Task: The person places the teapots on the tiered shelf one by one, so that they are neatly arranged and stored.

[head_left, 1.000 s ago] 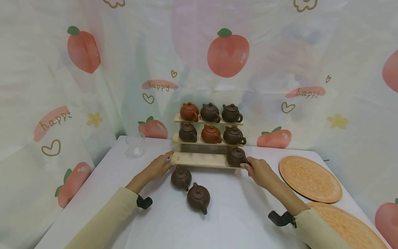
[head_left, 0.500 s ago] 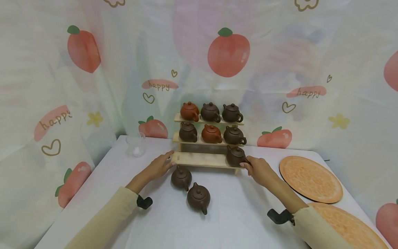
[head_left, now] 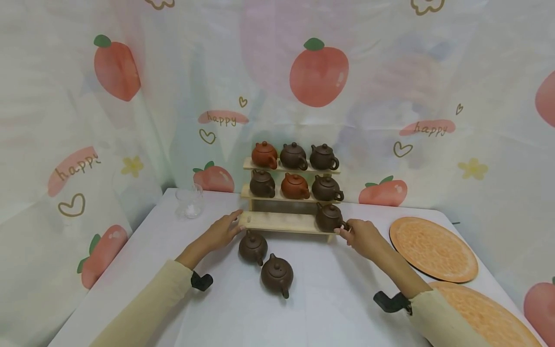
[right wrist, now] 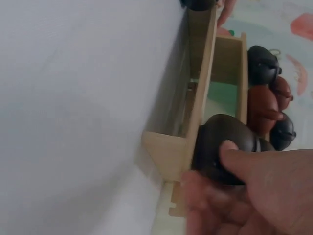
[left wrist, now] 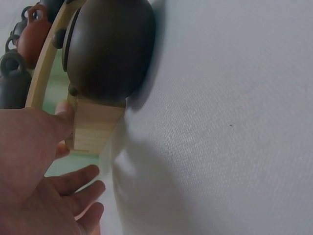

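A three-tier wooden shelf [head_left: 282, 221] stands at the back of the table. Its upper two tiers carry reddish and dark brown teapots. One dark teapot [head_left: 328, 218] sits at the right end of the bottom tier. My right hand [head_left: 363, 237] is at that pot's handle, the fingers loose around it; in the right wrist view the thumb overlaps the pot's body. My left hand [head_left: 220, 232] pinches the left end of the bottom board between thumb and index finger, other fingers spread. Two more dark teapots, one nearer the shelf [head_left: 253, 247] and another in front [head_left: 277, 275], rest on the table.
A clear glass vessel [head_left: 189, 202] stands at the back left of the white-covered table [head_left: 329, 308]. Two round orange-patterned mats [head_left: 433, 249] lie along the right side. A printed fabric backdrop [head_left: 373, 86] closes in the back and sides.
My right fingers have eased away slightly from the teapot's handle, more of which now shows. The teapot stays on the bottom tier. My left hand has not visibly moved.
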Demonstrator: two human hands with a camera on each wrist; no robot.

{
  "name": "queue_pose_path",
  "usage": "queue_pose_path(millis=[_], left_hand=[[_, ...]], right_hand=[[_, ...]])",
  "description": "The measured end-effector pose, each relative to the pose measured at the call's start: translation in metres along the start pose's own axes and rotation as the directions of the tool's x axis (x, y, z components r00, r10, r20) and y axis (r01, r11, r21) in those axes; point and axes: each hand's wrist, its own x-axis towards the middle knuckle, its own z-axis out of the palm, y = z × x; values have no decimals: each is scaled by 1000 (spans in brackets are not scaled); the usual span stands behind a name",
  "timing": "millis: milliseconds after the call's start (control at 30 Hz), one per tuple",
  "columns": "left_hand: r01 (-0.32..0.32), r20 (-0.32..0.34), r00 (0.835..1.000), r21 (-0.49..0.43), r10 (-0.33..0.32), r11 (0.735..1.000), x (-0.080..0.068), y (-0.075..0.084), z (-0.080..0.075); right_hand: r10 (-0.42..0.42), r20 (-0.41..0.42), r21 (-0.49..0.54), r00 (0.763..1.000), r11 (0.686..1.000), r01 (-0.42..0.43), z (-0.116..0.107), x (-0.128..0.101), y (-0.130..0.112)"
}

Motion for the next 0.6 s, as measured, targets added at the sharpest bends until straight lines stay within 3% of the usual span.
queue_pose_path(millis=[133, 267, 467, 600], left_hand=[[-2, -4, 1000, 2, 2, 1000, 0, 0, -2], [-4, -7, 1000, 0, 4, 1000, -1, 0, -2], [-8, -10, 1000, 4, 8, 1000, 0, 0, 0], [-3, -3, 1000, 6, 3, 1000, 1, 1, 0]], right_hand=[[86, 154, -41, 984, 996, -80, -5, -8, -7], [45, 260, -40, 965, 999, -36, 3, -19, -25], [-149, 215, 110, 965, 986, 128, 35, -40, -69], [-219, 150, 62, 964, 975, 212, 60, -59, -100]])
